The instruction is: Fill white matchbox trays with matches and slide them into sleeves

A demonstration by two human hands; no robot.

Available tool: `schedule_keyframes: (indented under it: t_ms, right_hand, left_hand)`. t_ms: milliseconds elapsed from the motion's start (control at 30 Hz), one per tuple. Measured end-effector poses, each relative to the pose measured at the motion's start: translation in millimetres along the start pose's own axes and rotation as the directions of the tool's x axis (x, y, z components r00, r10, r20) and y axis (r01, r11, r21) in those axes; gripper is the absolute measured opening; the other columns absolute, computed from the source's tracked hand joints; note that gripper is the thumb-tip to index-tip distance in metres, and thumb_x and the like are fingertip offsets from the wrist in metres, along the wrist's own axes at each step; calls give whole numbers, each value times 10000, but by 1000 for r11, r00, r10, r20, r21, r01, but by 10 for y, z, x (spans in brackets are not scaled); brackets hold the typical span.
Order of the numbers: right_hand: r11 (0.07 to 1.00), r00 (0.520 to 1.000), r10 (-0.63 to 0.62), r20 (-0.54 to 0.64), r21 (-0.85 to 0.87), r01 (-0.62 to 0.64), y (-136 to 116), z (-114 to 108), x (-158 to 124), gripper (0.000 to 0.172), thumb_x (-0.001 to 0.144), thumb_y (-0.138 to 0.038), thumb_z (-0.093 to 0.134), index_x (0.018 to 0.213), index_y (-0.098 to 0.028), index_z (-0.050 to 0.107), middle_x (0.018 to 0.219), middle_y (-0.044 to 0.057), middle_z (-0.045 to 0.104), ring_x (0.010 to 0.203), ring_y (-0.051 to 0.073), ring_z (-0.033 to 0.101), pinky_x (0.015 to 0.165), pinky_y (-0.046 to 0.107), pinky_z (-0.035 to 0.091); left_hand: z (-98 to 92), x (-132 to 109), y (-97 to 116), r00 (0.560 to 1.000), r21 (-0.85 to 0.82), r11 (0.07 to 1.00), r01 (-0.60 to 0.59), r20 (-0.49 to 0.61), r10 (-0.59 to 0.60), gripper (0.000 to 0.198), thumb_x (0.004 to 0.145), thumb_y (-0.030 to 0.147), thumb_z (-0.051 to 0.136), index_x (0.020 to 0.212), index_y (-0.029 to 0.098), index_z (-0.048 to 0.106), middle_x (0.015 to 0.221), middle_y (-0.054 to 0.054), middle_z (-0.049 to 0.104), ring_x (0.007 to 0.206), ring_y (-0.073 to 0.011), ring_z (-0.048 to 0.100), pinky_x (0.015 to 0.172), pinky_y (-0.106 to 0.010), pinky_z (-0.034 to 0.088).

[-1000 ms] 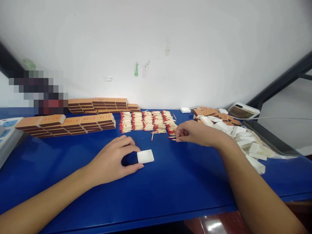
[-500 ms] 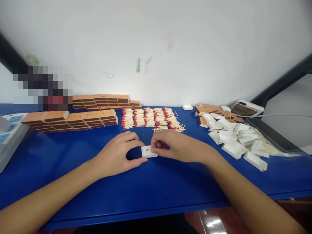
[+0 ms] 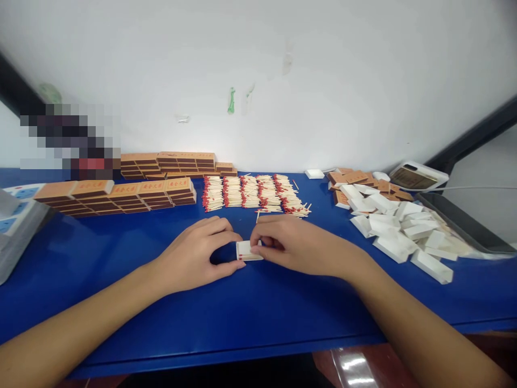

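A blue tabletop (image 3: 194, 334) runs along a pale, scuffed wall (image 3: 323, 81); midway between its front and back edges a small white tray (image 3: 244, 247) lies open side up, with at least one red-headed match (image 3: 244, 257) inside, along the side nearest the front edge. The left hand (image 3: 197, 256) curves into a wide C, thumb and fingertips bracketing the tray's left end; the right hand (image 3: 291, 242) bends over the right end, thumb and fingertips drawn close together, and whether a match is pinched there cannot be seen.

Towards the back edge lie five rows of matches (image 3: 232, 193), the rightmost untidy; stacked matchboxes (image 3: 121, 196) stand towards the back left corner; a heap of white trays (image 3: 396, 231) spreads towards the right edge.

The likeliest trouble is at the small tray; its walls look thin, so a hard squeeze could bend them, while a slack hold could let the right fingertips push it askew; a match released off line could settle crosswise; the right hand, lifted carelessly, could scatter the untidy row.
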State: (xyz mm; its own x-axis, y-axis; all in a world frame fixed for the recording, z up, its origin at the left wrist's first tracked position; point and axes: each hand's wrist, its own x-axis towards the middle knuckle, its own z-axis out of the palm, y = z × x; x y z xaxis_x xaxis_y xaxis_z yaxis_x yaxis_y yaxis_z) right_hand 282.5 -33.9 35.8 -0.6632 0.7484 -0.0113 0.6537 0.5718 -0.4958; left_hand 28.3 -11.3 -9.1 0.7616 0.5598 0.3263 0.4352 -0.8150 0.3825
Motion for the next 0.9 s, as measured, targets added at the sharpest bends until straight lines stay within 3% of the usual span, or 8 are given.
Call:
schedule_keyframes:
  t_ms: [100, 200, 333, 467, 700, 900]
  right_hand:
    - [998, 992, 47, -113, -30, -51, 103, -158, -54, 154, 1032, -254, 603, 950, -207, 724, 834, 24, 692, 744, 168, 595, 676, 299, 393]
    - [972, 957, 170, -235, -119, -202, 344, -354, -155, 159, 992, -260, 609, 907, -208, 733, 775, 32, 696, 685, 173, 584, 642, 305, 382]
    - [940, 951, 267, -157, -176, -293, 672, -492, -244, 134, 940, -267, 646, 921, -216, 769, 779, 32, 704, 678, 178, 595, 622, 301, 375]
    - [914, 931, 357, -75, -175, -365, 805, -455, -236, 110, 923, -298, 693, 934, -215, 764, 808, 30, 711, 706, 180, 604, 631, 299, 378]
    - [908, 920, 391, -24, -157, -389, 827, -375, -238, 157, 995, -294, 601, 916, -198, 696, 884, 53, 715, 734, 178, 593, 649, 310, 391]
    - [983, 983, 184, -24, -13, -185, 413, -248, -129, 196, 1042, -348, 587, 945, -205, 679, 842, 31, 683, 728, 172, 580, 660, 298, 411]
  left_hand:
    - [-4, -16, -9, 1000, 4, 1000, 9, 1, -9, 253, 988, 381, 740, 1176, 212, 748, 1061, -57, 684, 948, -210, 652, 851, -359, 529]
    - [-7, -37, -20, 1000, 14, 1000, 11, -3, -11, 275, 994, 402, 735, 1191, 210, 752, 1070, -64, 691, 942, -211, 654, 849, -365, 534]
    - [-23, -61, -55, 1000, 23, 1000, 5, -13, -4, 271, 1005, 396, 723, 1197, 208, 754, 1075, -70, 698, 947, -207, 661, 852, -358, 538]
    - [-44, -70, -85, 1000, 35, 999, 0, -26, 1, 272, 1002, 393, 726, 1195, 205, 757, 1059, -65, 699, 940, -203, 671, 831, -343, 540]
    - [-68, -56, -65, 1000, 40, 999, -1, -16, 2, 266, 1009, 389, 715, 1192, 200, 757, 1049, -64, 705, 932, -201, 668, 820, -343, 537]
    - [-44, -15, -26, 1000, 42, 999, 8, -10, -7, 272, 1004, 400, 721, 1187, 202, 757, 1042, -64, 704, 942, -210, 670, 833, -354, 537]
